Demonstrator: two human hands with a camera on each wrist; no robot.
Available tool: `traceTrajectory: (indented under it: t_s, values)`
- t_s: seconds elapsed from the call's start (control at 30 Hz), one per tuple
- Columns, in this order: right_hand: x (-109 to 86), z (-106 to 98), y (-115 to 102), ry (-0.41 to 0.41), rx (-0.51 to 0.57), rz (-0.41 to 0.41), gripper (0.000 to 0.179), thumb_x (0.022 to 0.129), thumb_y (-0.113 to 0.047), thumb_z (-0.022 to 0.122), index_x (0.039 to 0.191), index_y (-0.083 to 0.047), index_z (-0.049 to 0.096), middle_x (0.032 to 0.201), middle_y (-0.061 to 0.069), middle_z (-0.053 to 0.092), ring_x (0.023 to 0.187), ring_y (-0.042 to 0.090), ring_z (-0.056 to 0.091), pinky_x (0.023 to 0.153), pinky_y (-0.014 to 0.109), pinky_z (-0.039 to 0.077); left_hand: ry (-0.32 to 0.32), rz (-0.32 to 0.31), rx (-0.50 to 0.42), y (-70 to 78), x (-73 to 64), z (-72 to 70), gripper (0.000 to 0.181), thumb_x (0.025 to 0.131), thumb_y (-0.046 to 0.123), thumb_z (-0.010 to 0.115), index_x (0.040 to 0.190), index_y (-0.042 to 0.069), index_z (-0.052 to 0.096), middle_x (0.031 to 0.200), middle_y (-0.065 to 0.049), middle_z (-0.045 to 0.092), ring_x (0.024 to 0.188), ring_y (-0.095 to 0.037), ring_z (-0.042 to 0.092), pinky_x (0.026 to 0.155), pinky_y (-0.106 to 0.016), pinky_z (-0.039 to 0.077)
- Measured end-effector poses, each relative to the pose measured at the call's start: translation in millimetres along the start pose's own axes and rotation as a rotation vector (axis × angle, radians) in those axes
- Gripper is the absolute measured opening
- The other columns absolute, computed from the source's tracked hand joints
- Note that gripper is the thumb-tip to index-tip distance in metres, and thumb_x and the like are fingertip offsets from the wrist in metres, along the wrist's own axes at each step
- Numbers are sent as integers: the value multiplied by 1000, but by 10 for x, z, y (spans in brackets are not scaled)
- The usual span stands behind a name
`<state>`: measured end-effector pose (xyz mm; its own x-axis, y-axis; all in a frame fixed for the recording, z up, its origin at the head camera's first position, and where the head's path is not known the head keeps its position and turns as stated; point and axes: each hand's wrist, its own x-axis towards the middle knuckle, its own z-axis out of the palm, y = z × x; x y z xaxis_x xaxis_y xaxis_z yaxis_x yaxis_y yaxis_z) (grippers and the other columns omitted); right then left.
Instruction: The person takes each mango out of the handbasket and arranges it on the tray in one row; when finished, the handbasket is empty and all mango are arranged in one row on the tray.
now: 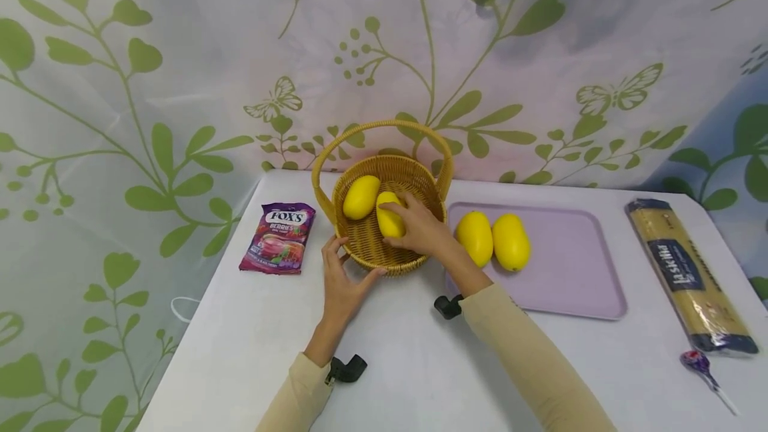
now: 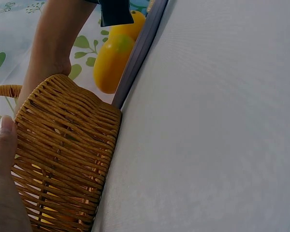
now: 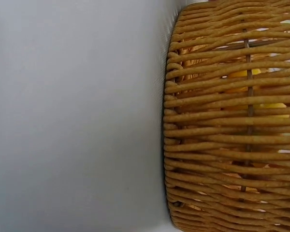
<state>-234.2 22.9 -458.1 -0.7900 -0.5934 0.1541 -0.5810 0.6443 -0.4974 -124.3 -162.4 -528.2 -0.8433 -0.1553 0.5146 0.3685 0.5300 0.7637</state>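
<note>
A wicker basket (image 1: 389,265) with a tall arched handle stands on the white table, seen from above in the head view. My left hand (image 1: 347,289) holds its near left side, the thumb lying along the outer wall, as the left wrist view also shows. Inside the basket, my right hand (image 1: 417,222) grips a yellow mango (image 1: 390,217) from the right. Another mango (image 1: 361,197) lies at the left of the basket. The right wrist view shows mostly the woven wall (image 3: 232,125), which hides the right hand there.
Two more mangoes (image 1: 475,237) lie side by side on a lilac tray (image 1: 567,272) to the right. Left of the basket is a purple candy bag (image 1: 279,239). A pasta pack (image 1: 690,275) and a lollipop (image 1: 699,363) lie at the far right. A patterned curtain (image 1: 228,72) hangs behind.
</note>
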Motion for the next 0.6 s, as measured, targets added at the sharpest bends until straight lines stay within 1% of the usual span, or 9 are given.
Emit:
traceTrajectory:
  t_s: [0.17, 0.3, 0.43, 0.6]
  values:
    - [-47, -26, 13, 103, 7, -52, 68, 79, -32, 82, 139, -20, 53, 149, 22, 37, 130, 41, 46, 101, 54, 48, -4, 5, -8, -21, -22, 25, 90, 74, 42, 85, 135, -3, 36, 145, -21, 36, 134, -28, 40, 98, -46, 52]
    - [-92, -103, -6, 172, 2, -101, 67, 78, -29, 83, 138, -20, 54, 147, 22, 38, 127, 41, 49, 98, 54, 51, -1, -5, -10, -42, -40, 52, 90, 73, 39, 86, 135, -3, 36, 145, -22, 36, 136, -30, 38, 99, -44, 51]
    - [-166, -259, -65, 227, 5, -142, 67, 78, -28, 84, 137, -19, 54, 148, 22, 37, 129, 41, 46, 98, 54, 51, 8, 5, -14, -49, -40, 48, 90, 72, 34, 88, 135, -5, 36, 144, -24, 35, 136, -35, 38, 99, -46, 51]
    - [-343, -474, -93, 290, 13, -174, 66, 78, -29, 84, 137, -19, 55, 149, 21, 36, 133, 40, 42, 97, 51, 52, 9, 10, -9, -45, -14, 17, 90, 72, 35, 88, 135, -4, 37, 144, -22, 36, 137, -33, 38, 99, -45, 51]
